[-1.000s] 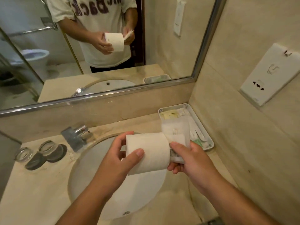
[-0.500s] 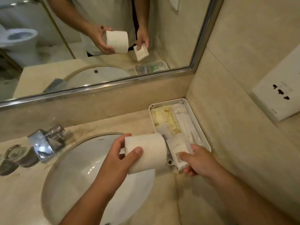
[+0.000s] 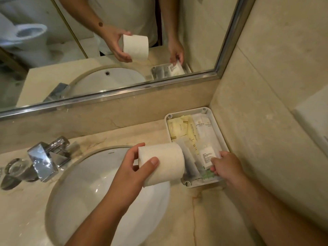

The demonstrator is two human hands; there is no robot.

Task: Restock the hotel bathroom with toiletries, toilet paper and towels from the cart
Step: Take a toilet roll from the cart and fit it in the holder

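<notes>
My left hand [image 3: 132,167] grips a white toilet paper roll [image 3: 162,163] over the right rim of the sink. My right hand [image 3: 226,167] pinches a small clear toiletry packet [image 3: 207,157] with a white label, low inside the near end of the grey tray [image 3: 215,125]. The tray sits in the counter's right corner against the wall. It holds several yellow and white toiletry sachets [image 3: 179,129]. A green item lies at its near end, partly hidden by my fingers.
A white oval sink [image 3: 99,196] is set in the beige marble counter [image 3: 195,219]. The chrome faucet [image 3: 46,157] stands at its left, with glass tumblers [image 3: 15,168] beyond. The mirror [image 3: 88,50] runs along the back; the tiled wall closes the right side.
My right hand has carried the packet away from the roll and down into the tray. The left hand keeps the roll over the sink. The camera has tilted downward.
</notes>
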